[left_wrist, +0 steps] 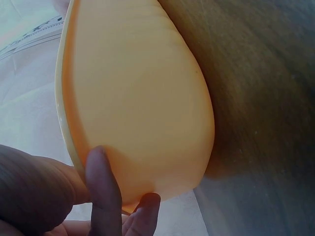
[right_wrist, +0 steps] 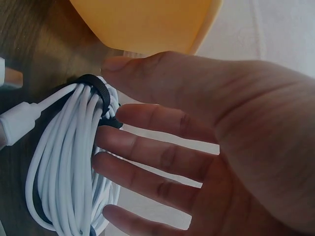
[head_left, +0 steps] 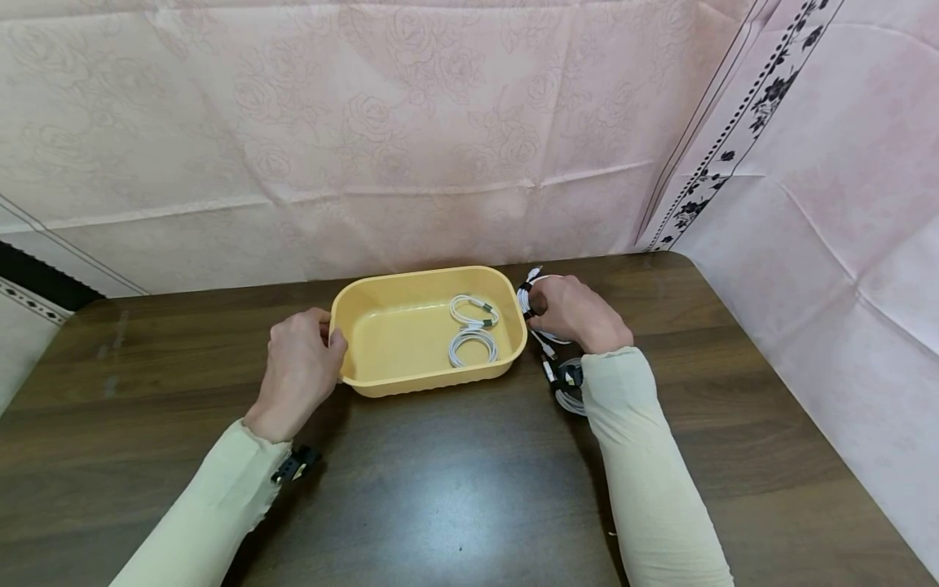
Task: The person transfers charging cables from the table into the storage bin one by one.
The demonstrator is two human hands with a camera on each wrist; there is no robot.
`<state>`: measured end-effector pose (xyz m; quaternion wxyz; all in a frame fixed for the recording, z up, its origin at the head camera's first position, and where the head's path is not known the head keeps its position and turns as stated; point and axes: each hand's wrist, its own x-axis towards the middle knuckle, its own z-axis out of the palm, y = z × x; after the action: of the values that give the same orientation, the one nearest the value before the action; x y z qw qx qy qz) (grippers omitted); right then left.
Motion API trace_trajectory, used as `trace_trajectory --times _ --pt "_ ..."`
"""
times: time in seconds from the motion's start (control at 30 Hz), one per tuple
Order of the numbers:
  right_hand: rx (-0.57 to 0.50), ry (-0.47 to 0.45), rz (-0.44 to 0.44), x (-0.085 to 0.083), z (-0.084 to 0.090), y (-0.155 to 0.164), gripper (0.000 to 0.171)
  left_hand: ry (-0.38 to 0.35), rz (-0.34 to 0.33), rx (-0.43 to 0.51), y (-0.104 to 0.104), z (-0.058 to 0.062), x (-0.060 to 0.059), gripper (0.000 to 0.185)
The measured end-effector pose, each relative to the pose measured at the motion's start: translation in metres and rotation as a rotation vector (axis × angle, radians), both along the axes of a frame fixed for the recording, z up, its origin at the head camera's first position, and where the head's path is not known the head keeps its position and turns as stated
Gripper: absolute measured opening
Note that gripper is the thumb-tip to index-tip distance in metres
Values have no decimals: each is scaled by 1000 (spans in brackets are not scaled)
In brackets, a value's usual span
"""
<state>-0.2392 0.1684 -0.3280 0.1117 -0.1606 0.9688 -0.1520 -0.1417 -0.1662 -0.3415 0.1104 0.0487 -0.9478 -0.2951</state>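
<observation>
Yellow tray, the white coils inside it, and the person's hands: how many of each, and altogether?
Yellow tray: 1
Far white coil plus near white coil: 2
Left hand plus right hand: 2
Total: 5

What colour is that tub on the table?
The tub is yellow; the head view shows it best.

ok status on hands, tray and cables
Left hand gripping yellow tray. Right hand at white cable bundle outside tray. Two white coils inside tray. No obstruction visible.

Left grip (head_left: 297, 363) pinches while right grip (head_left: 581, 312) spreads.
</observation>
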Motion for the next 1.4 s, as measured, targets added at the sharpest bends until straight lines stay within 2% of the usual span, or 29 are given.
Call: trace_trajectory --times 0.73,1.4 --pt "35 -67 -5 -4 -4 -1 33 -4 -1 -5 0 -1 0 29" --pt "42 -37 14 -5 -8 0 37 7 6 -22 0 -1 -1 28"
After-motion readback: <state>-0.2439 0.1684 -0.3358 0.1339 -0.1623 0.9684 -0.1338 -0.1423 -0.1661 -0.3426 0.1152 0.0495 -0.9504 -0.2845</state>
